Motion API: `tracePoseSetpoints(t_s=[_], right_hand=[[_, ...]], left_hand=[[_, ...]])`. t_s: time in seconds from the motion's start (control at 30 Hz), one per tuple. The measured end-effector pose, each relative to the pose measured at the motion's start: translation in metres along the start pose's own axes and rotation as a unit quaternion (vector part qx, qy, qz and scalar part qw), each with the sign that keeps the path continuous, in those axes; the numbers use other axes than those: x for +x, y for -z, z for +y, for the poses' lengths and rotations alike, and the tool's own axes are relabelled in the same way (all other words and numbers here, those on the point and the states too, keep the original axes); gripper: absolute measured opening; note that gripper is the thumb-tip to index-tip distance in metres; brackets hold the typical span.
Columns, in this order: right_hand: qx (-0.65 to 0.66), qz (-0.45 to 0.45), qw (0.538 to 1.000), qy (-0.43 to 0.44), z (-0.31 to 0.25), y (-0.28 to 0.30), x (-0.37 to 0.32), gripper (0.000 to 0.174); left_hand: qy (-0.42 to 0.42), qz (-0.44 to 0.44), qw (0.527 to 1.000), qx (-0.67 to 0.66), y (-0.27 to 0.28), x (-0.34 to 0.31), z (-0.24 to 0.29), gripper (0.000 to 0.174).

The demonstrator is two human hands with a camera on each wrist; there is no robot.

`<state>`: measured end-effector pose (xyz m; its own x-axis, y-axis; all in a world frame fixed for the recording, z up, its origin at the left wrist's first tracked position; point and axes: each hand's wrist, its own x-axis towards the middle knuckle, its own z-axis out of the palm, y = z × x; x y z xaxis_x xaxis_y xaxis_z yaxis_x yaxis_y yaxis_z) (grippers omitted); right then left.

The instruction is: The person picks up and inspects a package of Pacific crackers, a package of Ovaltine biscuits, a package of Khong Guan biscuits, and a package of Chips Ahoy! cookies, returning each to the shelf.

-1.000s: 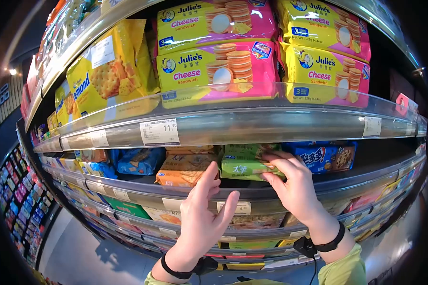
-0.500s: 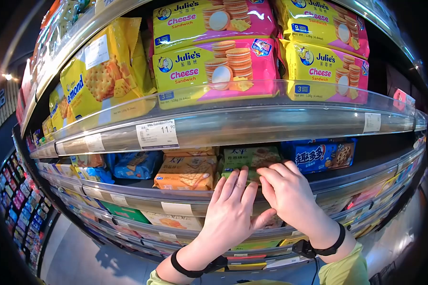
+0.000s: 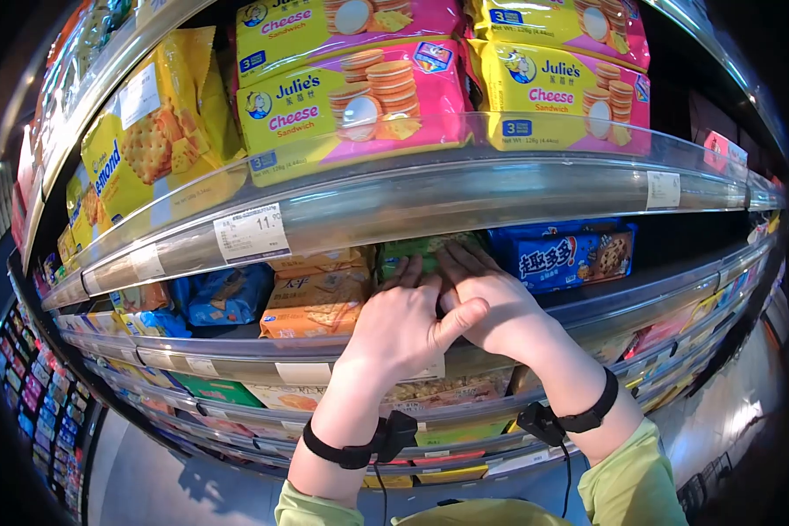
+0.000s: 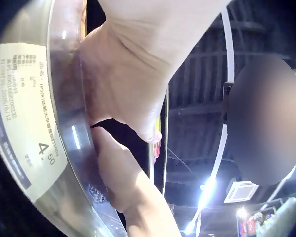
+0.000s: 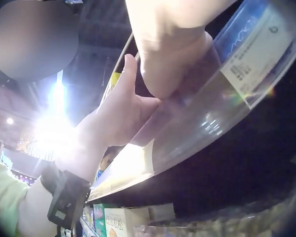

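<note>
A green cracker pack (image 3: 419,246) lies on the second shelf, its front mostly hidden behind both hands. My left hand (image 3: 399,320) reaches over the shelf's front lip with fingers stretched onto the pack and thumb sticking out to the right. Right beside it, my right hand (image 3: 493,305) has its straight fingers on the pack's right part, and the left thumb overlaps it in the head view. Orange cracker packs (image 3: 316,298) sit stacked to the left of the green one. To the right is a blue cookie pack (image 3: 552,259).
Above the hands runs an upper shelf edge (image 3: 368,206) with a clear guard, carrying yellow-and-pink cheese sandwich packs (image 3: 351,110). A clear lip with price tags (image 4: 29,118) fronts the lower shelf. Blue packs (image 3: 223,294) lie farther left.
The left hand has come from beside the green pack onto it. The right hand has gone from gripping its right end to lying flat-fingered on it, and the pack sits deeper in the shelf.
</note>
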<state>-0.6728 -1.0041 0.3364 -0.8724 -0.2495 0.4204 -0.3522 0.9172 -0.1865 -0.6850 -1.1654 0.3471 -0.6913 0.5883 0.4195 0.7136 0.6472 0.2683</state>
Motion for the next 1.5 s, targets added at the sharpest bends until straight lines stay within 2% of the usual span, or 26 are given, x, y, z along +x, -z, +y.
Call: tracePoseSetpoints(t_s=[0.07, 0.13, 0.33, 0.4, 0.47, 0.5, 0.53, 0.57, 0.6, 0.67, 0.73, 0.77, 0.83, 0.87, 0.93, 1.0, 1.07, 1.13, 1.2, 1.23, 1.3, 1.33, 1.37, 1.4, 1.47, 1.5], right_hand=[[-0.004, 0.020, 1.000, 0.015, 0.002, -0.003, 0.001, 0.056], [0.006, 0.002, 1.000, 0.008, 0.008, -0.005, 0.002, 0.058], [0.047, 0.045, 0.997, 0.031, 0.008, -0.003, -0.005, 0.054], [0.073, 0.244, 0.947, 0.196, 0.011, -0.002, -0.021, 0.051], [0.074, 0.335, 0.892, 0.296, 0.014, 0.005, -0.060, 0.040], [0.062, 0.346, 0.875, 0.333, 0.018, 0.008, -0.081, 0.034], [0.045, 0.332, 0.876, 0.347, 0.022, 0.011, -0.105, 0.029], [0.045, 0.305, 0.891, 0.332, 0.027, 0.014, -0.131, 0.026], [0.060, 0.292, 0.900, 0.318, 0.038, 0.010, -0.152, 0.024], [0.037, 0.311, 0.923, 0.223, 0.058, -0.004, -0.195, 0.023], [-0.007, 0.308, 0.943, 0.129, 0.077, -0.003, -0.245, 0.026], [-0.018, 0.305, 0.949, 0.081, 0.087, -0.001, -0.272, 0.028], [-0.042, 0.300, 0.953, -0.027, 0.100, 0.006, -0.328, 0.032], [-0.083, 0.300, 0.948, -0.066, 0.103, 0.011, -0.355, 0.035], [-0.111, 0.292, 0.938, -0.148, 0.101, 0.027, -0.410, 0.036], [-0.146, 0.273, 0.925, -0.223, 0.097, 0.042, -0.464, 0.035], [-0.148, 0.299, 0.899, -0.283, 0.094, 0.057, -0.514, 0.033], [-0.162, 0.292, 0.880, -0.336, 0.093, 0.064, -0.569, 0.031], [-0.155, 0.298, 0.856, -0.394, 0.091, 0.077, -0.616, 0.029], [-0.162, 0.300, 0.848, -0.406, 0.092, 0.086, -0.637, 0.029], [-0.165, 0.288, 0.838, -0.433, 0.092, 0.102, -0.676, 0.028], [-0.167, 0.290, 0.831, -0.444, 0.092, 0.109, -0.694, 0.028], [-0.171, 0.295, 0.823, -0.453, 0.094, 0.116, -0.710, 0.028], [-0.176, 0.301, 0.816, -0.462, 0.096, 0.122, -0.725, 0.027], [-0.186, 0.309, 0.800, -0.480, 0.097, 0.129, -0.754, 0.027], [-0.180, 0.311, 0.784, -0.507, 0.097, 0.133, -0.766, 0.027]], left_hand=[[0.007, 0.010, 1.000, -0.011, -0.004, 0.002, 0.003, 0.080], [-0.005, 0.067, 0.998, 0.021, -0.013, 0.003, 0.001, 0.091], [0.007, 0.109, 0.990, 0.085, -0.018, -0.002, 0.006, 0.088], [-0.089, 0.261, 0.960, 0.042, -0.014, -0.018, 0.020, 0.063], [-0.163, 0.370, 0.914, -0.019, -0.012, -0.045, 0.034, 0.038], [-0.179, 0.427, 0.885, -0.046, -0.018, -0.060, 0.042, 0.031], [-0.190, 0.407, 0.888, -0.096, -0.026, -0.084, 0.042, 0.029], [-0.250, 0.411, 0.858, -0.180, -0.045, -0.096, 0.036, 0.022], [-0.259, 0.412, 0.841, -0.236, -0.050, -0.097, 0.054, 0.024], [-0.296, 0.330, 0.869, -0.219, -0.055, -0.096, 0.067, 0.019], [-0.282, 0.304, 0.861, -0.295, -0.085, -0.085, 0.080, 0.023], [-0.309, 0.279, 0.848, -0.328, -0.107, -0.083, 0.085, 0.023], [-0.217, 0.239, 0.862, -0.390, -0.149, -0.076, 0.102, 0.026], [-0.238, 0.203, 0.852, -0.419, -0.160, -0.067, 0.120, 0.026], [-0.206, 0.148, 0.872, -0.418, -0.179, -0.055, 0.165, 0.026], [-0.200, 0.052, 0.865, -0.458, -0.217, -0.055, 0.199, 0.021], [-0.161, -0.024, 0.890, -0.426, -0.243, -0.056, 0.247, 0.014], [-0.217, -0.052, 0.877, -0.425, -0.264, -0.056, 0.294, 0.008], [-0.340, -0.030, 0.852, -0.398, -0.291, -0.058, 0.336, 0.005], [-0.311, -0.084, 0.871, -0.371, -0.306, -0.065, 0.353, 0.008], [-0.331, -0.113, 0.860, -0.372, -0.339, -0.068, 0.394, 0.006], [-0.342, -0.131, 0.855, -0.368, -0.352, -0.071, 0.415, 0.013], [-0.362, -0.118, 0.841, -0.384, -0.360, -0.073, 0.442, 0.004], [-0.371, -0.125, 0.835, -0.386, -0.368, -0.075, 0.465, 0.004], [-0.381, -0.232, 0.816, -0.368, -0.383, -0.078, 0.507, 0.013], [-0.380, -0.245, 0.800, -0.396, -0.393, -0.081, 0.527, 0.006]])
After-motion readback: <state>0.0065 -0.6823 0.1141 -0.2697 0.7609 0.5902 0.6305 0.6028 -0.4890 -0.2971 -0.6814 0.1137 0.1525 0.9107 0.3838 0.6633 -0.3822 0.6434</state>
